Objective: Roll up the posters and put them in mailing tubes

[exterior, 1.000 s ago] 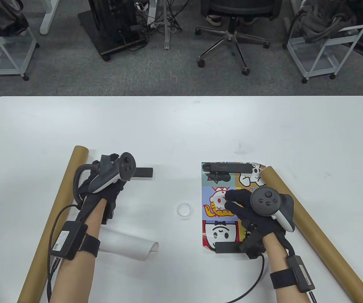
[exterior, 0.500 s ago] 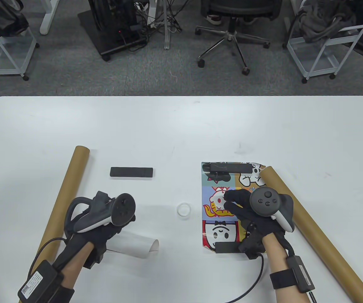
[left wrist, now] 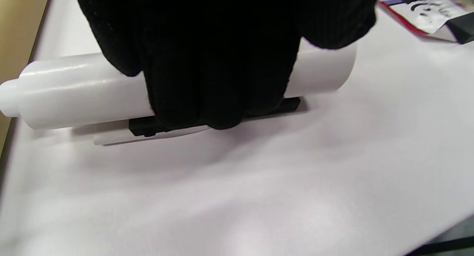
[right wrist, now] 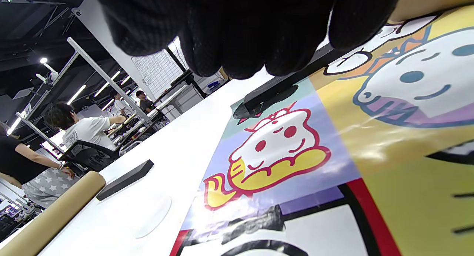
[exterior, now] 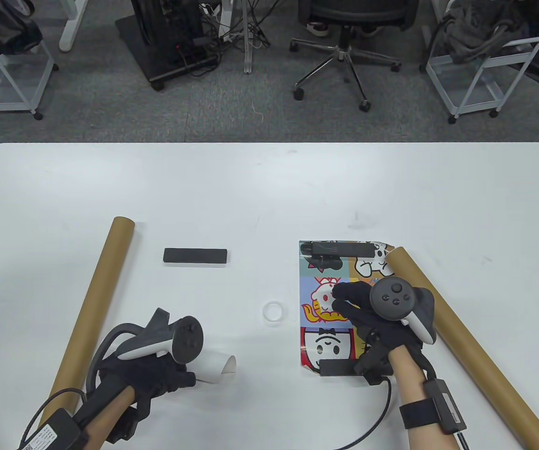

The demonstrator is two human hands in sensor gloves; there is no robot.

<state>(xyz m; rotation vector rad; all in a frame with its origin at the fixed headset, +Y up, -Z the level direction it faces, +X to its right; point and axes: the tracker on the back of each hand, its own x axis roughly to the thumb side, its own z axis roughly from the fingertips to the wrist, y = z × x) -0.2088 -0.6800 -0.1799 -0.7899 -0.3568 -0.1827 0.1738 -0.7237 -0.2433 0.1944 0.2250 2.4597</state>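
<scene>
Our left hand presses down on the rolled white poster near the tabletop's front edge, a black bar under its loose flap. We should pull that weight clear and keep the roll tight. Our right hand rests flat, fingers apart, on the cartoon poster. We count two posters, two cardboard mailing tubes, four black bars, one clear ring.

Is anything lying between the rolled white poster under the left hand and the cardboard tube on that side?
Nothing visible. The left hand rests on the rolled white poster, and the left mailing tube lies just beside it. Only bare table shows between them. The loose black bar and clear ring lie elsewhere.
</scene>
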